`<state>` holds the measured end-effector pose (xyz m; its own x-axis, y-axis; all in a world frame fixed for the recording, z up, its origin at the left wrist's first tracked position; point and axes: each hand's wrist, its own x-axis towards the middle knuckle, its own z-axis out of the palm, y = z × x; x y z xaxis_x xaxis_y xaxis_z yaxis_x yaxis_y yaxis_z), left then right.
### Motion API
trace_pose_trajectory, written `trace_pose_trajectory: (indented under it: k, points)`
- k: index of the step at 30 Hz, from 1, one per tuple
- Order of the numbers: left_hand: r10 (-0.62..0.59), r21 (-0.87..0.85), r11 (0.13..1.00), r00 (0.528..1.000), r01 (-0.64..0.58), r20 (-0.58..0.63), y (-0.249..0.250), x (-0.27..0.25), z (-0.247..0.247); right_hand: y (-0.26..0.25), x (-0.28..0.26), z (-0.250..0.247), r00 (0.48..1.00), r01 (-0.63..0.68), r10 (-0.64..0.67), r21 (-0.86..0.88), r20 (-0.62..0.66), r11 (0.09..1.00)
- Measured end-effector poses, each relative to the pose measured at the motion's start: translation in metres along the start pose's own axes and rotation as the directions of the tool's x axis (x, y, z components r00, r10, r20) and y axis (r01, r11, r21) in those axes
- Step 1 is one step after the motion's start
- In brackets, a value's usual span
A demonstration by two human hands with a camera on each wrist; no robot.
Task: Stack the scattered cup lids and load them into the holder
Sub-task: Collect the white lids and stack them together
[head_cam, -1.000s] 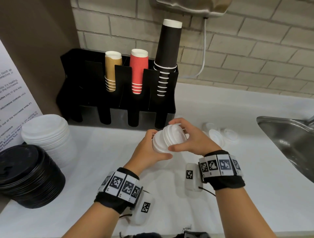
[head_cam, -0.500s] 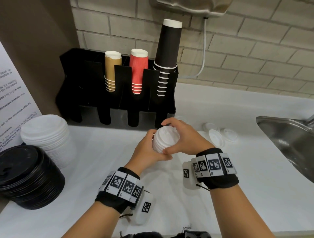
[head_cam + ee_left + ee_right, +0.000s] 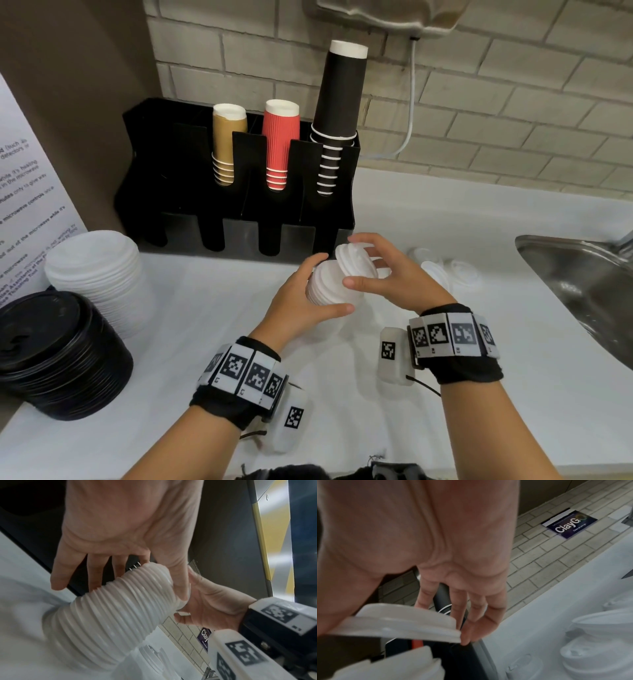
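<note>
Holder (image 3: 191,219) at upper centre of frame, on counter (image 3: 205,308) against wall. Three cup stacks (image 3: 279,144) in its rear slots. Two lid piles (image 3: 92,270) at left edge. Sink (image 3: 582,284) at right edge. Loose lids (image 3: 462,272) between sink and hands (image 3: 394,277), which hold lid stack (image 3: 334,282) at centre, before holder.

A white ribbed lid stack (image 3: 330,286) is held tilted above the counter (image 3: 212,308), just in front of the holder (image 3: 239,212). 1 lid (image 3: 356,260) at its top end sits askew. More loose white lids (image 3: 455,270) lie near the counter's back edge, beside the sink. The black holder stands at the back left, with 3 cup stacks in its slots.
</note>
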<state>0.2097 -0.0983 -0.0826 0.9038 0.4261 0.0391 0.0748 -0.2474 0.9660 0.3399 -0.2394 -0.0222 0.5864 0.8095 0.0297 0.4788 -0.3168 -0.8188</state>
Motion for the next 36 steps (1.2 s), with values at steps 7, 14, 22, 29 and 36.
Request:
trace_pose_trajectory:
  k: [7,14,22,29,36]
  points:
    - [-0.003,-0.045,0.999,1.000,0.002,-0.012,-0.006,0.000,0.001,0.003,-0.001,0.015,0.997,0.007,-0.003,-0.047,0.072,0.999]
    - [-0.013,-0.040,0.999,1.000,0.012,-0.015,-0.008,0.002,0.000,-0.005,0.002,0.022,0.998,0.036,-0.029,-0.131,0.048,0.991]
    - [0.037,0.004,0.999,0.999,-0.037,0.002,-0.006,0.002,0.000,-0.006,-0.003,0.026,0.998,0.053,-0.051,-0.130,0.024,0.990]
    - [0.028,-0.015,1.000,0.999,-0.028,0.022,-0.004,0.002,-0.001,-0.009,-0.006,0.022,0.996,0.084,-0.077,-0.171,0.048,0.982]
    - [-0.005,-0.002,1.000,1.000,0.005,0.027,0.000,0.002,-0.001,0.029,-0.033,-0.034,0.877,-0.480,0.432,-0.439,-0.211,0.760]
